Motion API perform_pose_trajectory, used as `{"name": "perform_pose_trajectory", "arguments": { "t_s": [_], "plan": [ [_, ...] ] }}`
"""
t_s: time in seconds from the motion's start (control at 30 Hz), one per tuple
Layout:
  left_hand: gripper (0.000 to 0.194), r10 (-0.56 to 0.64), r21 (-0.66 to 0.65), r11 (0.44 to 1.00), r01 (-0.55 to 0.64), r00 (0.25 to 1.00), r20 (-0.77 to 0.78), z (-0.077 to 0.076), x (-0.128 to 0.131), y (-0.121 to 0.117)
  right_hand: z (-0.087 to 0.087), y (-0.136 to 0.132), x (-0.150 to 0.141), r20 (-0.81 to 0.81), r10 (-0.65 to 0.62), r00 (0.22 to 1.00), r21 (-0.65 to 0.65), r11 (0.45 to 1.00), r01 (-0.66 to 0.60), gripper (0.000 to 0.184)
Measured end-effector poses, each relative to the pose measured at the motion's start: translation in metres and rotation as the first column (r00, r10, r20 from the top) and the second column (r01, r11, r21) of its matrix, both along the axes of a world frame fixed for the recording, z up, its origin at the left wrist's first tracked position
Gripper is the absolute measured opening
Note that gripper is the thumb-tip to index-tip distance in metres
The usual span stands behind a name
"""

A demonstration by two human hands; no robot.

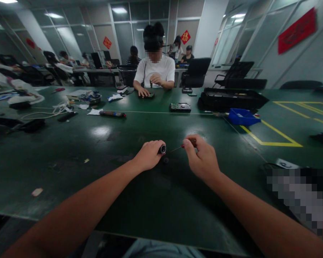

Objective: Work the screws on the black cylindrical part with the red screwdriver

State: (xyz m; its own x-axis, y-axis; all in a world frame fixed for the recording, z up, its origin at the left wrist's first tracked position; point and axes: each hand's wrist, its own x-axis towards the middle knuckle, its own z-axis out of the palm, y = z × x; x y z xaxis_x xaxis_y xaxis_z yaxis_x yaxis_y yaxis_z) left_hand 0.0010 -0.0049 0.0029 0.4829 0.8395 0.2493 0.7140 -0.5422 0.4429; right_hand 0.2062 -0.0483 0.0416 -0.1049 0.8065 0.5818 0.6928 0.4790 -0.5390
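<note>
My left hand (150,154) is closed around a black cylindrical part (162,149), whose open round end with a pale rim faces toward me. Most of that part is hidden in my palm. In my closed right hand (203,156) is a screwdriver (183,146) with a reddish handle and a thin shaft. Its tip points left at the cylinder, with a gap between them. On the green table (140,200) just below my left hand lies a small dark round piece (165,160), too dim to name.
A person in a white shirt (157,68) works across the table. Ahead lie a hard drive (180,107), a blue tray (243,117), a black casing (231,98) and a dark tool (111,113). Cables and clutter (83,96) spread at the left. The table's near edge (118,234) runs before me.
</note>
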Motion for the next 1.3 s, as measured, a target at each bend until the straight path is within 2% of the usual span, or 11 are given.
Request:
{"name": "perform_pose_trajectory", "arguments": {
  "t_s": [0.13,0.2,0.3,0.43,0.6,0.73,0.93,1.17,1.3],
  "plan": [
    [0.007,0.038,-0.017,0.999,-0.038,0.999,0.031,-0.001,-0.001,0.001,0.003,0.004,0.002,0.044,-0.058,0.997,0.077,0.996,0.055,0.02],
    [0.007,0.053,-0.016,0.998,-0.053,0.997,0.048,-0.002,-0.001,0.001,0.002,0.006,0.002,0.086,-0.03,0.996,0.075,0.997,0.024,0.016],
    [0.01,0.087,-0.008,0.996,-0.086,0.994,0.06,-0.004,-0.001,0.002,-0.003,0.006,0.001,0.225,0.095,0.97,-0.061,0.995,-0.083,0.016],
    [0.013,0.123,0.004,0.992,-0.124,0.991,0.046,-0.005,-0.001,0.003,-0.012,0.004,-0.007,0.417,0.256,0.872,-0.295,0.946,-0.137,0.021],
    [0.013,0.119,0.003,0.993,-0.119,0.992,0.032,-0.005,-0.001,0.003,-0.02,0.007,-0.016,0.482,0.361,0.798,-0.425,0.893,-0.148,0.033],
    [0.013,0.119,0.02,0.993,-0.119,0.993,0.009,-0.005,-0.001,0.004,-0.017,0.01,-0.016,0.489,0.4,0.775,-0.497,0.858,-0.129,0.024],
    [0.011,0.064,0.009,0.998,-0.063,0.998,-0.007,-0.001,0.0,0.001,-0.017,0.006,-0.015,0.497,0.404,0.767,-0.447,0.878,-0.173,0.021],
    [0.012,-0.029,-0.001,1.0,0.029,0.999,0.013,0.0,0.002,-0.001,-0.016,0.013,-0.008,0.383,0.253,0.888,-0.288,0.947,-0.145,0.025],
    [0.014,-0.108,-0.001,0.994,0.108,0.993,0.048,-0.002,0.005,-0.003,-0.013,0.013,-0.007,0.352,0.217,0.911,-0.253,0.959,-0.13,0.023]
  ]
}}
